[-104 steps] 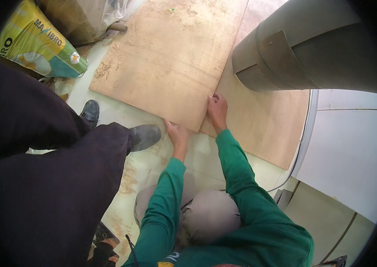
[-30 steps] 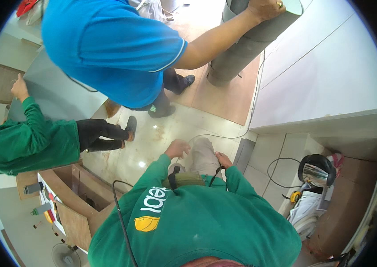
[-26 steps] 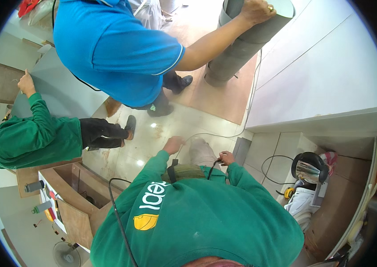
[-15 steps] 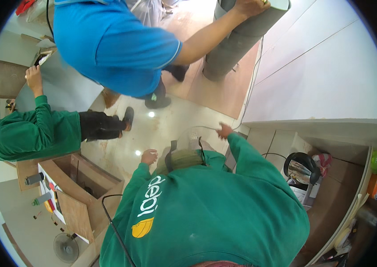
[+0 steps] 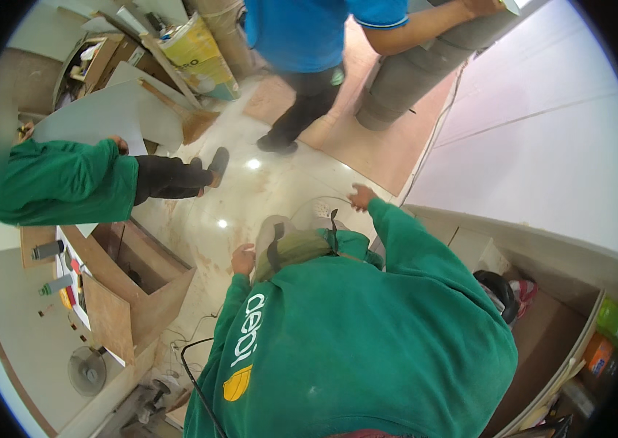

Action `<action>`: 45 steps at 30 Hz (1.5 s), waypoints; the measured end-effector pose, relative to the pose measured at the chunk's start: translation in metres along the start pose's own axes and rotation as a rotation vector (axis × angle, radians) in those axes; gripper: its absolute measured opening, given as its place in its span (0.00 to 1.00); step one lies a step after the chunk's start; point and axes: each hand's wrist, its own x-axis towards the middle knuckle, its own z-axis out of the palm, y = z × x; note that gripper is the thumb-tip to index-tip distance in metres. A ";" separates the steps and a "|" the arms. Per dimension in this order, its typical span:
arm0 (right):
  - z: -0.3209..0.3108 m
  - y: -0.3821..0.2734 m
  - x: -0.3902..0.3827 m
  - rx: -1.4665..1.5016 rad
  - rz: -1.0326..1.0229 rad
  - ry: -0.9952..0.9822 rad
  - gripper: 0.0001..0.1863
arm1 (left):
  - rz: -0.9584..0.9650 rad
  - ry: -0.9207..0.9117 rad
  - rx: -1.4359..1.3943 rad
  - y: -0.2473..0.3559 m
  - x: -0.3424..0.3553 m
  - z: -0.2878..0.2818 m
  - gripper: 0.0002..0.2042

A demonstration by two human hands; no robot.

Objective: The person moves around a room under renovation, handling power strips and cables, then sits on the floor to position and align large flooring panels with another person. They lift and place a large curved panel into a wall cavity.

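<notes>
Across the glossy tiled floor [image 5: 250, 212] the crowding is the main hazard. A standing person in a blue shirt [image 5: 309, 29] steadies a tall grey roll [image 5: 411, 80] at the floor's far edge. If that roll tips, I judge it would fall toward the outstretched right hand. A seated co-worker in green [image 5: 68, 182] stretches a leg toward the floor's middle, the shoe [image 5: 218, 160] near the walking path, so a trip seems possible. The open wooden box [image 5: 141, 270] stands at the floor's left edge, just beside the left elbow. A backward swing of that arm could strike its corner. A thin black cable [image 5: 192, 365] loops on the floor near the lower edge and could snag a foot.

Both green sleeves reach forward from the lower edge. Between them, in front of the chest and over the floor's middle, sits a pale rounded bundle with dark straps [image 5: 291, 244]; what it is cannot be told. The right hand [image 5: 360, 197] is open, fingers spread, palm down, beyond the bundle's far right side and holding nothing. The left hand [image 5: 243, 259] is loosely curled against the bundle's left edge. Whether it grips a strap cannot be told.
</notes>
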 end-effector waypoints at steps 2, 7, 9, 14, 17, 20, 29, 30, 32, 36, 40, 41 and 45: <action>0.021 0.043 -0.001 -0.019 0.055 -0.047 0.40 | -0.061 0.000 -0.020 0.000 -0.001 0.000 0.13; 0.074 0.091 -0.040 -0.225 0.043 -0.107 0.27 | -0.077 0.204 -0.006 -0.071 -0.032 -0.008 0.12; 0.070 0.142 -0.028 -0.504 -0.080 -0.086 0.23 | -0.085 0.176 -0.072 -0.046 -0.030 -0.001 0.11; 0.068 0.100 -0.056 -0.093 0.171 -0.102 0.19 | -0.176 0.196 -0.074 -0.022 -0.064 -0.036 0.09; 0.062 0.061 -0.043 0.166 0.181 0.006 0.19 | -0.223 0.282 -0.086 -0.036 -0.055 -0.043 0.11; 0.056 0.023 -0.034 0.223 0.031 0.095 0.20 | -0.164 0.321 0.128 -0.053 -0.051 -0.050 0.19; 0.118 -0.040 -0.091 0.231 -0.121 0.119 0.22 | -0.320 -0.257 -0.010 -0.170 -0.038 -0.029 0.33; 0.133 -0.034 -0.096 0.208 -0.116 0.103 0.22 | -0.314 -0.276 -0.079 -0.173 -0.038 -0.030 0.33; 0.159 -0.014 -0.104 0.193 -0.023 0.066 0.23 | -0.146 -0.419 -0.253 -0.174 -0.024 -0.043 0.33; 0.184 0.085 -0.126 -0.135 -0.028 0.292 0.20 | 0.100 -0.670 -0.444 -0.105 -0.015 -0.083 0.27; 0.210 0.083 -0.169 0.000 0.141 0.385 0.18 | 0.231 -0.262 -0.453 0.066 -0.060 -0.233 0.13; 0.214 0.080 -0.175 -0.016 0.147 0.438 0.17 | 0.397 0.000 -0.362 0.093 -0.061 -0.256 0.12; 0.189 0.047 -0.192 0.127 0.042 0.797 0.18 | 0.687 0.075 -1.101 0.194 -0.101 -0.365 0.11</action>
